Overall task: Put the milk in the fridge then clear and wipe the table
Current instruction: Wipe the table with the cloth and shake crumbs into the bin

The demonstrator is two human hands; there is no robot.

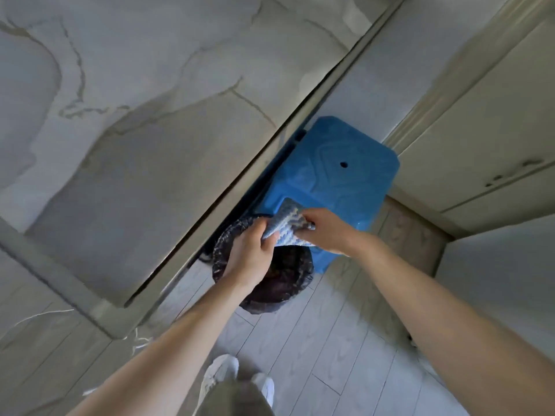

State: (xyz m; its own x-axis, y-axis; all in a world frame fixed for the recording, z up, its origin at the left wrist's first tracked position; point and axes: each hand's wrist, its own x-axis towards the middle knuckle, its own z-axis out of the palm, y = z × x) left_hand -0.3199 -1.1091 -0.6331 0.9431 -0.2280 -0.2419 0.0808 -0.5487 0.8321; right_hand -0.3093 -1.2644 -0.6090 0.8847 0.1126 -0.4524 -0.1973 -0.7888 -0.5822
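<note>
Head view, looking down: both hands hold a small cloth [288,225] between them. The left hand [249,255] has its fingers curled around the cloth's near left edge, and the right hand [321,229] pinches the right edge. The cloth hangs in the air directly above a round bin [295,291] with a dark liner. It looks thin, light and limp, sagging and folding where it is unsupported, so it should crumple easily. It is best gripped by an edge or corner, or bunched in one palm for wiping. Whether it is damp cannot be told. Its surface shows a blue and white zigzag weave, and one corner sticks up past the fingers. Just beyond the hands stands a blue plastic stool [339,169], partly tucked under the counter [135,115]. The counter is a pale marbled slab stretching away to the left of the left hand. Below the arms are pale floor [330,340] planks and light shoes [222,370].
</note>
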